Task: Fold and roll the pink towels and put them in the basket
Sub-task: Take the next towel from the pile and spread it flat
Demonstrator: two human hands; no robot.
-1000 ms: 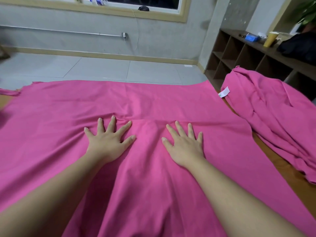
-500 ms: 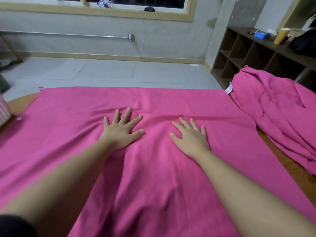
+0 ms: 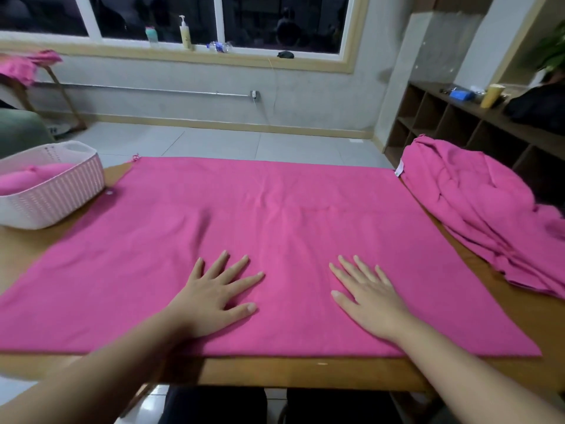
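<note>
A large pink towel point(image 3: 275, 215) lies spread flat over the wooden table point(image 3: 275, 373). My left hand point(image 3: 217, 292) rests palm down on its near half, fingers spread and straight. My right hand point(image 3: 367, 295) lies flat beside it, a hand's width to the right, fingers also straight. A white slatted basket point(image 3: 58, 191) stands at the table's left edge with a rolled pink towel point(image 3: 27, 180) inside. A crumpled pile of pink towels point(image 3: 477, 206) sits at the right end of the table.
Brown cubby shelves point(image 3: 452, 130) stand behind the pile at the right, with a yellow cup point(image 3: 491, 95) on top. Bottles line the window sill point(image 3: 195, 53). Pink cloth point(image 3: 27, 64) hangs on a rack at far left. Grey tiled floor lies beyond the table.
Both hands have slid back toward me over the towel, staying flat. The view has lifted, so the basket and the table's near edge now show, and the towel looks smoother.
</note>
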